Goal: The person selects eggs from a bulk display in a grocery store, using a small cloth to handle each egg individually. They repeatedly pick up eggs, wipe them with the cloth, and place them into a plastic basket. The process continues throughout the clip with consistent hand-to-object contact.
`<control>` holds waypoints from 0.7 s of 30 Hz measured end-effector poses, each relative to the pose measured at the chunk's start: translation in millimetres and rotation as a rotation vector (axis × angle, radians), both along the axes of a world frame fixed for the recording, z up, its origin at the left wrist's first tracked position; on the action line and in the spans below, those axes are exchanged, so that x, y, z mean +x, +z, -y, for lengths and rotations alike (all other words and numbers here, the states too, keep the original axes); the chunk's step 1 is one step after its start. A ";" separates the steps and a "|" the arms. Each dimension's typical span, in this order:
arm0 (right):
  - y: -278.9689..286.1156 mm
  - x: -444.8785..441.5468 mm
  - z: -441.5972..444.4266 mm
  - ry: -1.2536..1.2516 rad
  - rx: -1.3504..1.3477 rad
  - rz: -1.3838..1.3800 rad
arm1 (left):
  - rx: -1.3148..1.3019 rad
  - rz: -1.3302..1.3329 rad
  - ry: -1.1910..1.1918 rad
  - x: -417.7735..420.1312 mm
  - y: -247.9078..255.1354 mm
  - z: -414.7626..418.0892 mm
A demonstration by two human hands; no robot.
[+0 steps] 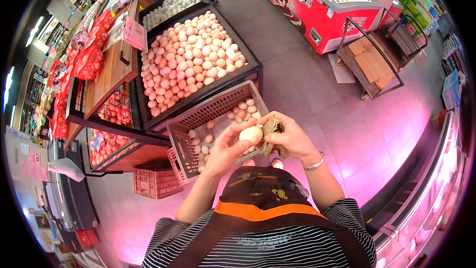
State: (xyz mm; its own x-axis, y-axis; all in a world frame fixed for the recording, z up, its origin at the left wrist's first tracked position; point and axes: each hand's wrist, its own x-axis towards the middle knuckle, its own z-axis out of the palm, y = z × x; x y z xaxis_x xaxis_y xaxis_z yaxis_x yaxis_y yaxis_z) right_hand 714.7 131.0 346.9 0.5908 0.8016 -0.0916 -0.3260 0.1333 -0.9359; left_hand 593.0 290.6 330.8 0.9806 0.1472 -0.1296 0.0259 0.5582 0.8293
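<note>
Between the thumb and fingers of my left hand [227, 148] is a pale egg [251, 134]. My right hand [293, 137] grips a crumpled greenish-brown cloth [274, 137], its edge close against the egg. Both hands are over the near right side of a grey plastic crate [219, 109]. Loose eggs lie in two groups inside the crate, one at its left end and one at its right. My forearms and hands hide part of the crate's near side. Beyond the crate, a black-rimmed display bin [253, 67] is heaped with brown and pinkish eggs [189, 63].
Farther back is a bin of whitish eggs [171, 9]. Red net bags [91, 59] hang at the left by a wooden ledge [115, 59]. A red plastic crate [158, 182] stands on the floor. To the right are a flatbed trolley [366, 63] with cardboard and a red chest freezer [323, 18].
</note>
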 end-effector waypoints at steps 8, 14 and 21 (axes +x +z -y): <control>17.7 -1.1 11.9 0.012 0.011 -0.253 | -0.070 -0.011 -0.067 2.9 2.1 1.1; -7.2 -3.1 10.0 0.044 0.099 -0.273 | 0.061 -0.008 -0.086 0.5 5.8 0.5; 2.3 -9.6 1.4 0.087 0.022 -0.161 | 0.213 0.022 -0.082 -12.3 14.4 -5.3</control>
State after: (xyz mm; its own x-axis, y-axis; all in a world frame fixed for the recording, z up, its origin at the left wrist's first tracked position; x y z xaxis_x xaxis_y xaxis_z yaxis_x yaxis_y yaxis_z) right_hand 705.1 129.6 349.2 0.4980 0.8521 -0.1611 -0.4826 0.1179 -0.8679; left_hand 580.7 295.9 345.2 0.9927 0.0885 -0.0824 0.0444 0.3672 0.9291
